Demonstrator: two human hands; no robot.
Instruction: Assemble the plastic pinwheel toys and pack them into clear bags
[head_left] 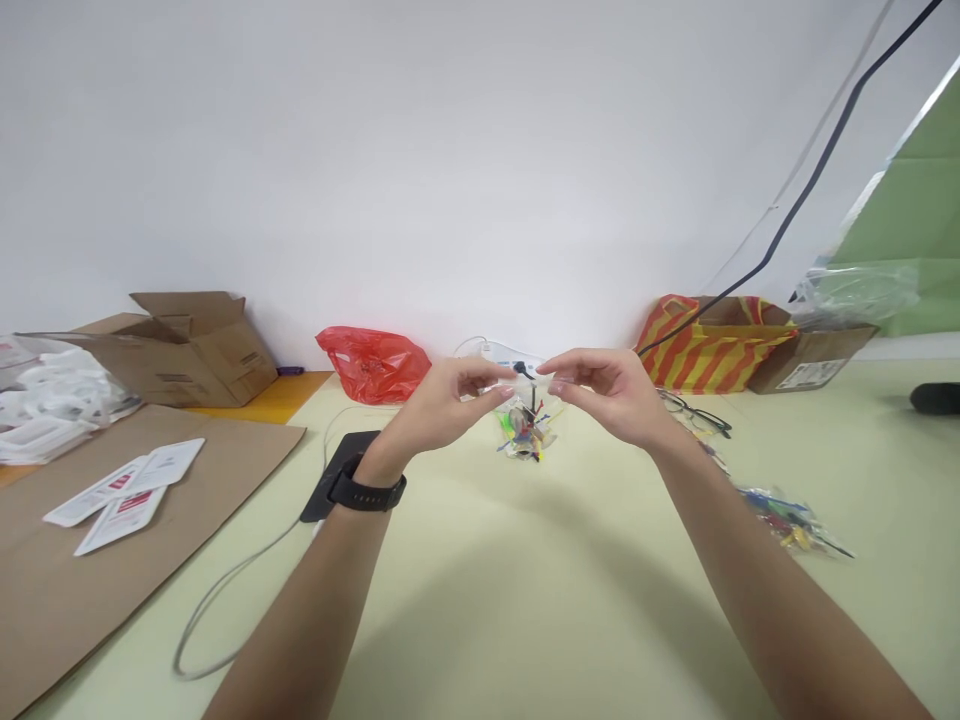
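A clear plastic bag of small colourful parts (525,432) hangs upright in front of me, with green, blue, red, yellow and black pieces gathered at its bottom. My left hand (450,402) pinches its upper left edge between thumb and fingers. On the opposite side, the thumb and fingers of my right hand (611,398) grip the upper right edge. Both hands are above the table at about the same height. I cannot make out whether the bag's top is sealed. A black watch (367,488) is on my left wrist.
To the right lie another bag of colourful parts (799,522) and eyeglasses (701,415). A striped bag (697,350) stands behind. On the left are a phone (341,470), a cable (225,580), a red plastic bag (375,365), an open carton (202,355) and white packets (135,490) on cardboard.
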